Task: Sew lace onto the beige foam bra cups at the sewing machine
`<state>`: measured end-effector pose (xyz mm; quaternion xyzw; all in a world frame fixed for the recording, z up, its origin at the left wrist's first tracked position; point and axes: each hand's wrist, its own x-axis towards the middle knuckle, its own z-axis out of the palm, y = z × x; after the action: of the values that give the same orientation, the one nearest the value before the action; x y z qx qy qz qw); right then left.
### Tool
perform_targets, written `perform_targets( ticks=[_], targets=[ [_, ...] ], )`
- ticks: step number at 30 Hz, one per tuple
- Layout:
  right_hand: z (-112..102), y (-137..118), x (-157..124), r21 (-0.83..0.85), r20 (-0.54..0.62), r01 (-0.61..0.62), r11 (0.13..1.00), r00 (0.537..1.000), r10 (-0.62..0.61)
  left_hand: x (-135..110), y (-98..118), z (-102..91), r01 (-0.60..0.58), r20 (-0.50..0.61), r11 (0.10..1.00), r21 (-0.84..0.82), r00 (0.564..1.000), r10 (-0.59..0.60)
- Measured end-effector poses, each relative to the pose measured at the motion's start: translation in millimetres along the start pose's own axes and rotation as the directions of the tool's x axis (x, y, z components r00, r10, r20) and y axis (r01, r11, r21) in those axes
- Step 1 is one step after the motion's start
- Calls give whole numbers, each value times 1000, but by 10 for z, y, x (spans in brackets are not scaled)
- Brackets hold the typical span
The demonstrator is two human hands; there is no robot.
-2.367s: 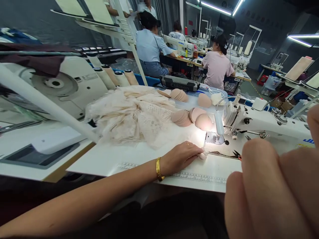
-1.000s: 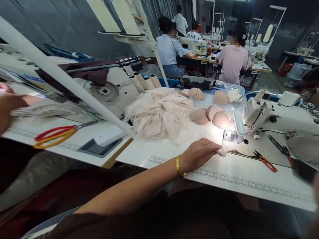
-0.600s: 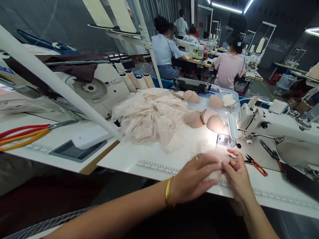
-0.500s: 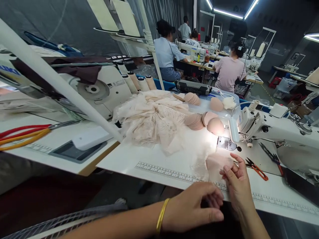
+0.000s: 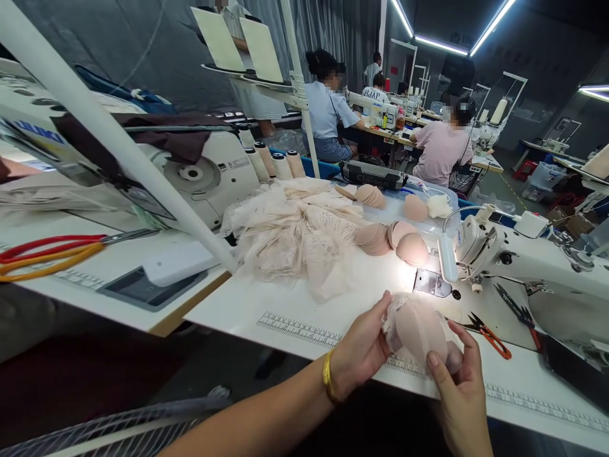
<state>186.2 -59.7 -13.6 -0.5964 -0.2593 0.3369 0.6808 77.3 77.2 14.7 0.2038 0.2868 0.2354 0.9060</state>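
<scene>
Between my two hands is a pale pink bra cup [image 5: 419,331] with sheer, lacy fabric along its left side. My left hand [image 5: 364,346] is closed on the lacy left edge, its fingers partly hidden behind the fabric. My right hand [image 5: 459,371] pinches the lower right edge, thumb in front and fingers behind. The cup is held over the table's front edge, before the lit needle plate [image 5: 432,283] of the sewing machine [image 5: 516,247]. Orange-handled thread snips [image 5: 490,336] lie just right of my right hand.
A heap of cream lace pieces [image 5: 295,241] covers the table's middle. Stacked beige cups [image 5: 373,239] sit behind the needle area, by a clear plastic tray [image 5: 450,190]. Dark scissors [image 5: 516,304] lie on the machine bed. Red-and-yellow-handled scissors [image 5: 52,251] rest on the left table.
My left hand has moved up from below the table edge and taken hold of the cup's left side. The cup, flat near the table before, is now raised and spread between both hands.
</scene>
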Motion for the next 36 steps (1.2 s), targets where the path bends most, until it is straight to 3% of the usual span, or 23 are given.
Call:
perform_targets(
  ticks=[5, 10, 12, 19, 31, 36],
  targets=[
    [25, 64, -46, -93, -92, 46, 995, 994, -55, -47, 63, 22, 0, 165, 999, 44, 986, -7],
    [45, 72, -96, -135, -104, 52, 990, 992, -66, -50, 67, 111, 20, -26, 1000, 2, 999, -20],
    [46, 75, -88, -133, -116, 55, 990, 991, -70, -43, 64, 134, 24, -43, 1000, 0, 999, -24],
    [96, 94, -96, -141, -138, 96, 985, 984, -115, -71, 65, 129, -109, 160, 991, 77, 983, 96],
    [59, 81, -19, -29, -155, 18, 999, 988, -22, -31, 36, 83, -59, 137, 997, 56, 989, 51],
    [54, 69, -11, -25, -149, -9, 1000, 989, 5, -53, 55, 119, -88, 199, 983, 159, 978, 56]
  ],
)
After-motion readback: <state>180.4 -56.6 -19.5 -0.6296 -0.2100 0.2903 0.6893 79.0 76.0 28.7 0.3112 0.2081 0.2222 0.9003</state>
